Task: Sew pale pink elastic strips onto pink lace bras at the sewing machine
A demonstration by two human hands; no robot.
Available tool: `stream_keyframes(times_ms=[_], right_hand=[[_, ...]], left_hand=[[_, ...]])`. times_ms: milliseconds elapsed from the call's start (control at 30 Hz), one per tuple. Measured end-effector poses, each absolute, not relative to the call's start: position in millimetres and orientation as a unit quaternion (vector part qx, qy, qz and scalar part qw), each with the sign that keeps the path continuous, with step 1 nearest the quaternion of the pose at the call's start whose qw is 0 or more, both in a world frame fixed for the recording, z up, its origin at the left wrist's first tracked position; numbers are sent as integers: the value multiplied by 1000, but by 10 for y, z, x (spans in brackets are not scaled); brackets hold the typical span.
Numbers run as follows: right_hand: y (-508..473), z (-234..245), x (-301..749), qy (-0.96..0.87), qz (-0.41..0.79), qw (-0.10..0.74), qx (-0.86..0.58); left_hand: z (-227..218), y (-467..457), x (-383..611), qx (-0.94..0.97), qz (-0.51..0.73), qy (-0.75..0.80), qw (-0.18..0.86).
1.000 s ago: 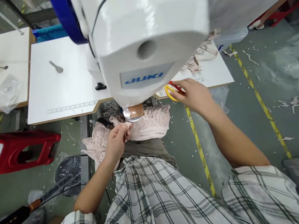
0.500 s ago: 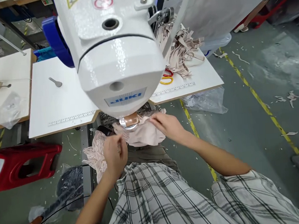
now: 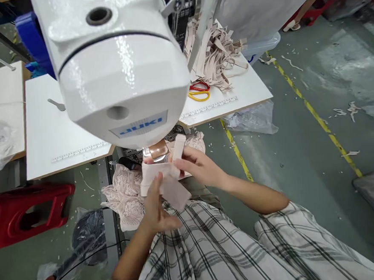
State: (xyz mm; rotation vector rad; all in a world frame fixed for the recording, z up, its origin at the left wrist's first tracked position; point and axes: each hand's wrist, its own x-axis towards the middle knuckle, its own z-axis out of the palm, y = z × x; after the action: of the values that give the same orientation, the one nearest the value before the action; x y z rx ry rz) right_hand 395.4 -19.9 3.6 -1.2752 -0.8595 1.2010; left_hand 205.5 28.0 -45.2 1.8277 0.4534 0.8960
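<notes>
A pale pink lace bra [image 3: 128,195] lies below the sewing machine's needle area, its lace cups bunched to the left. My left hand [image 3: 156,208] has the bra's smooth fabric panel between its fingers, one fingertip showing behind the top edge and another in front, with the thumb held away. My right hand [image 3: 201,166] pinches a narrow pale pink strip [image 3: 178,148], which stands up above the fingers against the panel. Above both hands is the white sewing machine [image 3: 122,89], whose head hides the needle. A copper-coloured plate [image 3: 158,149] shows just under it.
Red and yellow-handled scissors [image 3: 199,95] lie on the white table [image 3: 223,107] beside a heap of pale fabric strips [image 3: 216,57]. A small grey tool [image 3: 56,104] rests on the left part. To the left is a red stool [image 3: 51,209]; clear plastic bags [image 3: 252,120] hang at the right.
Both hands have shifted, bringing the smooth panel nearer my body and turning it up. The narrow strip now stands in my right hand. The left hand has moved right from the lace and opened its thumb.
</notes>
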Motion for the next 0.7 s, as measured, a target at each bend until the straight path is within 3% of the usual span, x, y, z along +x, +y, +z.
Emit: stream_keyframes(times_ms=[133, 200, 367, 567, 700], right_hand=[[181, -94, 4092, -462, 243, 519, -677], [321, -209, 4122, -430, 257, 539, -677], [462, -335, 4194, -345, 430, 605, -574], [662, -250, 4352, -470, 279, 550, -632], [756, -223, 4379, -516, 250, 521, -632]], left_hand=[[-336, 601, 2121, 865, 260, 251, 349], [-308, 681, 2181, 870, 192, 293, 346], [-273, 730, 2217, 878, 139, 309, 340], [-143, 788, 2217, 916, 94, 327, 212], [-72, 837, 2219, 919, 75, 337, 189]])
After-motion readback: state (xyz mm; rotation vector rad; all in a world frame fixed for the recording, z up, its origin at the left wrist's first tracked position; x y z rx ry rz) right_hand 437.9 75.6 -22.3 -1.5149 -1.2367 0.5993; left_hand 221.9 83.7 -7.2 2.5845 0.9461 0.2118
